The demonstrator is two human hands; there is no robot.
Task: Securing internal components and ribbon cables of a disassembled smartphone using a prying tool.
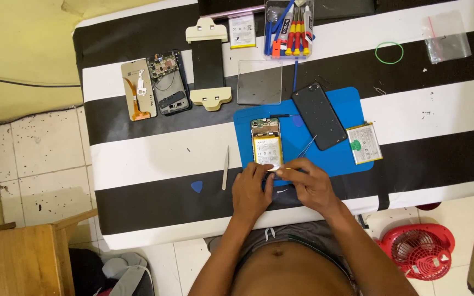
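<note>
Both hands meet at the near edge of the blue mat (341, 159). Left hand (252, 192) has its grip closed, with the fingertips pressing on the bottom end of the open phone (266, 145). Right hand (309, 183) has its grip pinched shut on a thin yellow tool (283, 170), and the tip of the tool points at the bottom of the phone.

The open phone lies face down on the mat with its back off, so the pale battery inside shows. It sits right in front of the hands.

A thin pair of tweezers (306, 147) lies just beside the phone on the mat. Next to that is a dark back cover (319, 115), tilted a bit. A loose battery (364, 143) with a green spot lies at the right edge of the mat.

To the left, on the striped table (154, 159), there is a blue pick (196, 187) and a flat white stick (225, 167).

Farther away lie a clear glass sheet (259, 82), a cream clamp (209, 64) around a dark slab, another open phone frame (168, 83) and a gold screen back (138, 89). At the far edge are a box of screwdrivers (291, 30), a green rubber band (389, 52) and a small clear bag (448, 37).

A red fan (419, 249) stands on the floor to the right.
</note>
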